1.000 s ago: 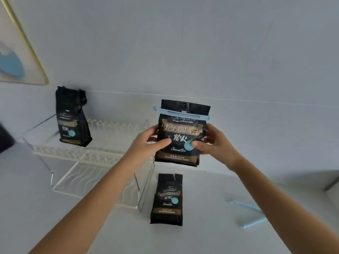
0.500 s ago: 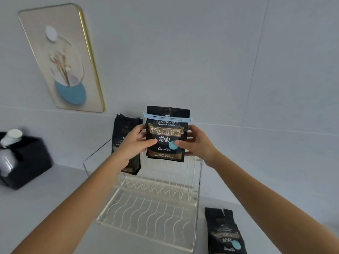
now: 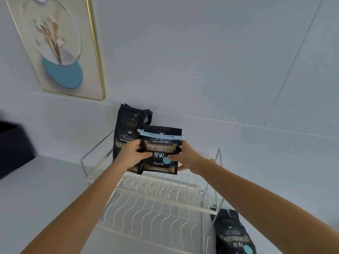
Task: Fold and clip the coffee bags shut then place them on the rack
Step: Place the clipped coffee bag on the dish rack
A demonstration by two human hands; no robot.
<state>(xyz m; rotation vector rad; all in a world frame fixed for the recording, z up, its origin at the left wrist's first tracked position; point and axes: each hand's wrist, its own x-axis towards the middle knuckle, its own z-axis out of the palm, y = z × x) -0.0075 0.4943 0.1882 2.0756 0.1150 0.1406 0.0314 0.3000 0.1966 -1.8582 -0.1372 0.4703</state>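
Coffee bag, gripped by left hand and right hand, perhaps touches rack.

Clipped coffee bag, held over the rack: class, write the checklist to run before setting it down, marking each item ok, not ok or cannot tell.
1. Blue clip spans the clipped bag across its folded top: ok.
2. Left hand and right hand grip its sides: ok.
3. Bag upright, label facing the camera: ok.
4. Free rack space to the right of the standing bag: ok.
5. Bag's base touching the rack: cannot tell.
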